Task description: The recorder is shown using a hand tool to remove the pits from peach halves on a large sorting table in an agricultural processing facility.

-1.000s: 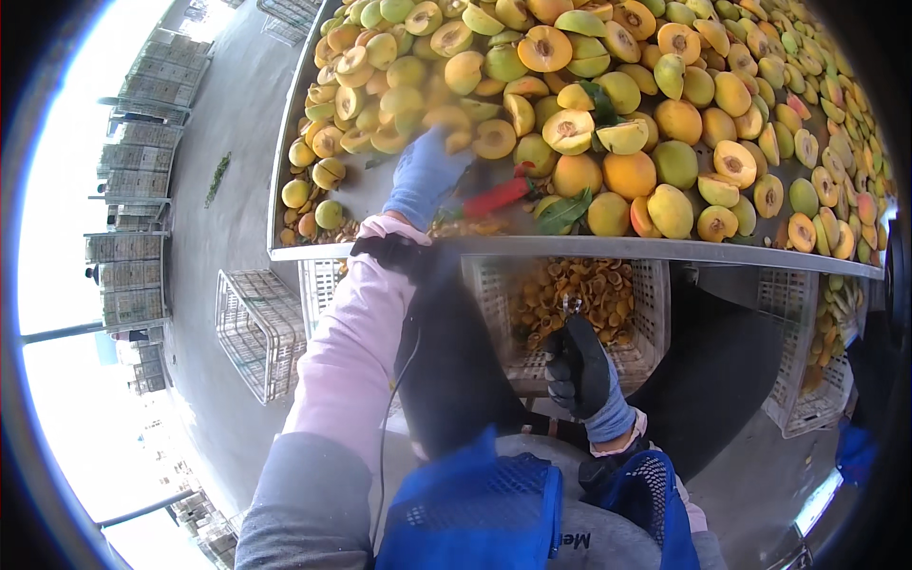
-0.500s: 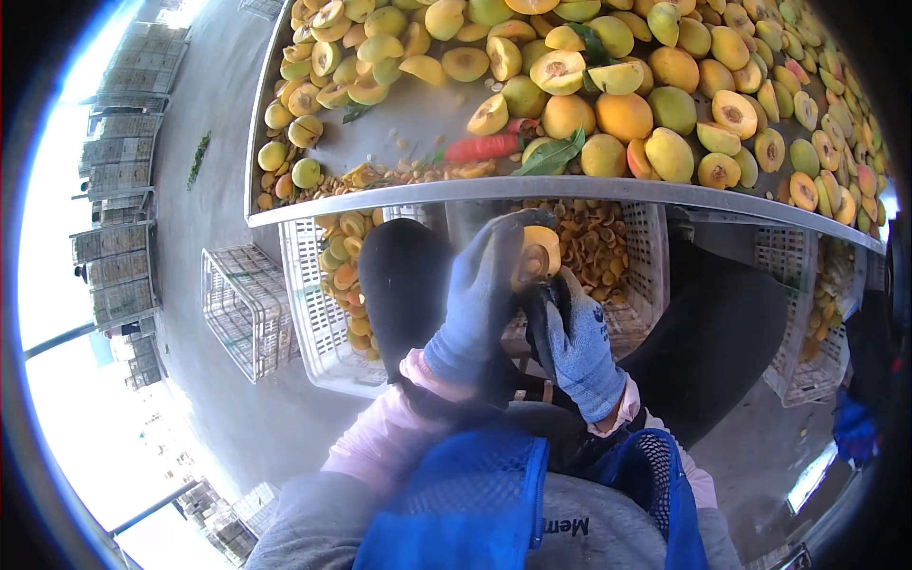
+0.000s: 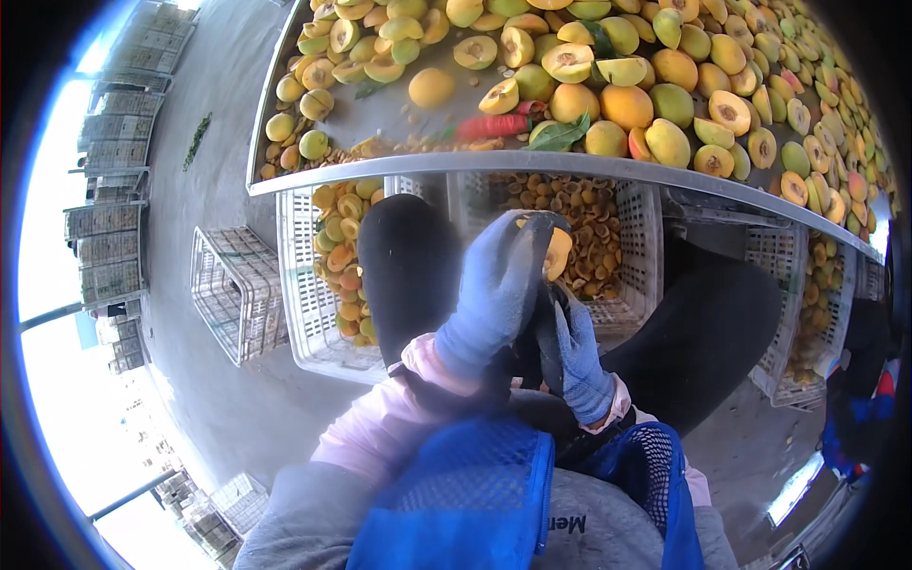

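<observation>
Both my hands wear blue knit gloves with dark palms and fingers, and they meet above my lap, just short of the table edge. My left hand (image 3: 494, 290) is closed around a yellow peach half (image 3: 558, 255); part of the fruit is hidden behind its dark fingers. Close below the fruit is my right hand (image 3: 575, 356), its fingers curled together. What the right hand grips, if anything, is hidden. In front of them, the metal table (image 3: 389, 119) carries many cut and whole peaches (image 3: 625, 112). A red-handled object (image 3: 489, 126), its kind unclear, lies near the edge.
Under the table, one white crate (image 3: 309, 313) holds peach pieces and another white crate (image 3: 649, 247) holds smaller brownish-orange pieces. A third filled crate (image 3: 774, 323) stands to the right. An openwork crate (image 3: 237, 294) sits on the floor at left. My knees flank the middle crate.
A rounded peach piece now lies on the table's left part, where bare metal showed before. My left hand has turned over the held peach half, covering more of it. The view has shifted slightly.
</observation>
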`<state>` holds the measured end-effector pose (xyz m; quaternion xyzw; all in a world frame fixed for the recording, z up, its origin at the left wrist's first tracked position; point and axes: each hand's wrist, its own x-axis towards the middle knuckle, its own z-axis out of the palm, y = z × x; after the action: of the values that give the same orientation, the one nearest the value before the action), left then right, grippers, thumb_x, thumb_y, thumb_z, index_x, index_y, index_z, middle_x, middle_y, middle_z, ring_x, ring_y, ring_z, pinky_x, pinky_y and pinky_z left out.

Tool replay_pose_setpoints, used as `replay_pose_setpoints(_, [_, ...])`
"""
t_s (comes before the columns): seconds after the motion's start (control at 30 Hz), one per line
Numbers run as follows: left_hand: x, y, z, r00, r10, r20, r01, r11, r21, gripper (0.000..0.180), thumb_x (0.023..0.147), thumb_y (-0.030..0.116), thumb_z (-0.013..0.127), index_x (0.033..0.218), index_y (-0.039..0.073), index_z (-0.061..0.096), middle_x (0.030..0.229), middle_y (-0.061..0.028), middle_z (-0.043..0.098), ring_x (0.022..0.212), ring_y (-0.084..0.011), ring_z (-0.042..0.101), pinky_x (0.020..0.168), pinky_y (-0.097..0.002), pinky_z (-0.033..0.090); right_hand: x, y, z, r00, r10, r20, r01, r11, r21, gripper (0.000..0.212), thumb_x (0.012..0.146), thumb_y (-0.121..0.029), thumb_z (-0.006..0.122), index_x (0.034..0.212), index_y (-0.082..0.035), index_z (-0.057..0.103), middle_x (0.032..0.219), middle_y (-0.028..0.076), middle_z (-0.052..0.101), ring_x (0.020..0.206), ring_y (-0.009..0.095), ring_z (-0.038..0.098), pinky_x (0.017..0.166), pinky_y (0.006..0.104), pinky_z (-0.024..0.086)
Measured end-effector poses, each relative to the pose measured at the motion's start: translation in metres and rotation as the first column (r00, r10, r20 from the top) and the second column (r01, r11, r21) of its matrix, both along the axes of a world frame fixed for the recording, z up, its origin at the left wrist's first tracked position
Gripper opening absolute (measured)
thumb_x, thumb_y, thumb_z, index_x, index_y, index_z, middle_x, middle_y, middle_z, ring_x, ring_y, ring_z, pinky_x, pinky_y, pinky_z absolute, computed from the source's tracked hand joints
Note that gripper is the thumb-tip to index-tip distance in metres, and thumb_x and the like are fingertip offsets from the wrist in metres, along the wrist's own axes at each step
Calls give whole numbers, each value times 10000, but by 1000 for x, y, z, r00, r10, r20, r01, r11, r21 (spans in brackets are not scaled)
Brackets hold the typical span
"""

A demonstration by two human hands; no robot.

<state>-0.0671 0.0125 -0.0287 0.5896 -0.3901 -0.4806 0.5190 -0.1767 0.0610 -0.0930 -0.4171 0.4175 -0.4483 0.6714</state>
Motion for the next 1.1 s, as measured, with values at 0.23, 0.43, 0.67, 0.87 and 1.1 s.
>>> replay_pose_setpoints(0.23, [15,-11,6,959,-251,-128,281,881,380,435,812,124,674,1190,-11,506,861,-132,593,714,-225,601,649,-297,491,-25,-24,38,317,-145,937,-799,491,346,475,966,-491,352,876,-52,510,541,0,436,348,71,400,302,210,338])
replay_pose_setpoints(0.43, [29,21,-19,993,86,83,-91,994,64,339,956,338,508,972,14,607,817,-30,578,730,-109,521,657,-258,437,-27,-34,22,-175,-242,954,-779,627,16,495,956,-520,330,962,-52,490,620,42,466,344,112,396,284,212,342])
replay_pose_setpoints(0.67, [177,27,21,14,-161,987,-350,924,156,311,840,255,648,1059,35,625,1034,-195,573,912,-300,592,803,-347,485,-27,-34,-14,248,-340,907,-829,410,380,527,966,-509,338,963,-67,625,504,-45,327,338,72,282,300,224,240])
replay_pose_setpoints(0.87, [128,-91,39,362,-126,924,-103,979,174,414,791,369,682,1092,93,613,1012,-111,605,828,-293,633,739,-389,497,-15,-43,-15,601,-182,778,-672,412,615,520,967,-510,332,962,-66,605,514,-41,330,355,74,283,295,227,237])
replay_pose_setpoints(1.1, [173,-185,-20,-61,-349,935,45,935,352,660,763,461,668,1259,75,465,1131,-176,569,970,-326,616,826,-408,499,-10,-66,12,880,-72,470,-405,403,820,456,904,-556,465,818,-115,547,468,-54,297,321,78,254,295,225,207])
